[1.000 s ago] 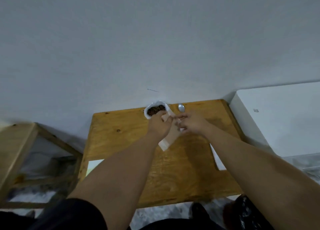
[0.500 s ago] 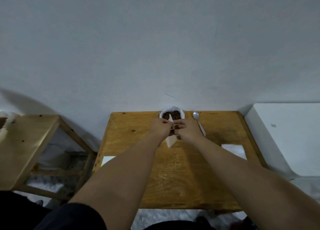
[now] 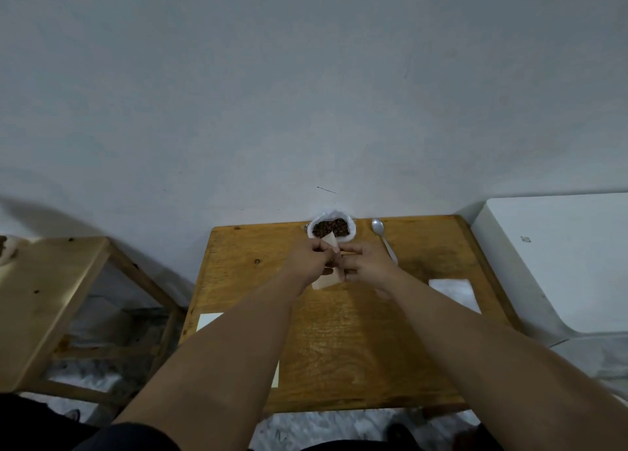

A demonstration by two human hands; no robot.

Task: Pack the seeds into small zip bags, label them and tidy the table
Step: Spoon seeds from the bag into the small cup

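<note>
A white plastic bag of dark brown seeds (image 3: 331,228) stands open at the far edge of the wooden table (image 3: 339,331), against the wall. Just in front of it my left hand (image 3: 311,260) and my right hand (image 3: 365,263) both pinch the top of a small pale zip bag (image 3: 328,280), which hangs between them above the table. A metal spoon (image 3: 382,238) lies on the table to the right of the seed bag, beside my right hand.
A white sheet (image 3: 455,292) lies on the table's right side, and white paper (image 3: 209,319) shows at its left edge under my left forearm. A wooden stool (image 3: 44,301) stands left; a white block (image 3: 557,260) stands right.
The view swung level and centred on the table. My hands stay together on the small zip bag, which now hangs more upright in front of the seed bag.
</note>
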